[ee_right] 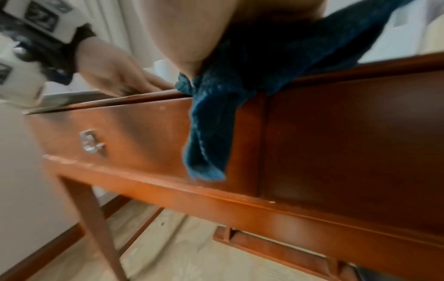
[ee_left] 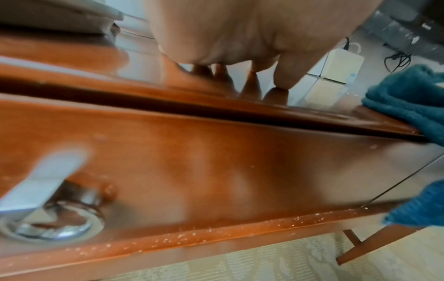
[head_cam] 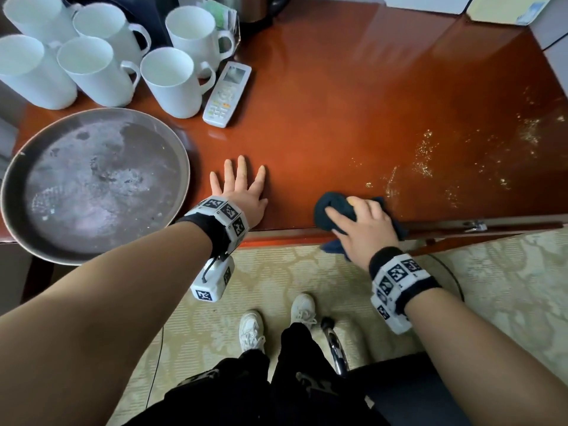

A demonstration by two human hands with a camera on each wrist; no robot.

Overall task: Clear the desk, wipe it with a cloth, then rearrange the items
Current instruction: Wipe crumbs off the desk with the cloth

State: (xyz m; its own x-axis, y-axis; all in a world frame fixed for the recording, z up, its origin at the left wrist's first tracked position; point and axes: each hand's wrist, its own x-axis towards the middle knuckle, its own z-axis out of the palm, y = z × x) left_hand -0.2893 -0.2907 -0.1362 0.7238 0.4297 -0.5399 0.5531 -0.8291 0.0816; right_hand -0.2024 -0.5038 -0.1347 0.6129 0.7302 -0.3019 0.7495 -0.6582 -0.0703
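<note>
My right hand (head_cam: 356, 219) grips a bunched dark blue cloth (head_cam: 330, 207) at the front edge of the glossy red-brown desk (head_cam: 353, 103); part of the cloth (ee_right: 211, 133) hangs down over the desk front. My left hand (head_cam: 239, 186) lies flat on the desk top with its fingers spread, just right of a round grey tray (head_cam: 92, 182). Pale crumbs (head_cam: 427, 155) are scattered over the right part of the desk. In the left wrist view my left hand (ee_left: 240, 43) presses the top, with the cloth (ee_left: 408, 98) at the right.
Several white mugs (head_cam: 101, 69) stand at the back left beside a white remote (head_cam: 227, 93). White boxes (head_cam: 430, 3) line the back edge. A drawer with a metal handle (ee_left: 45, 199) sits under the desk top. A chair (head_cam: 399, 388) and patterned carpet (head_cam: 276, 287) lie below.
</note>
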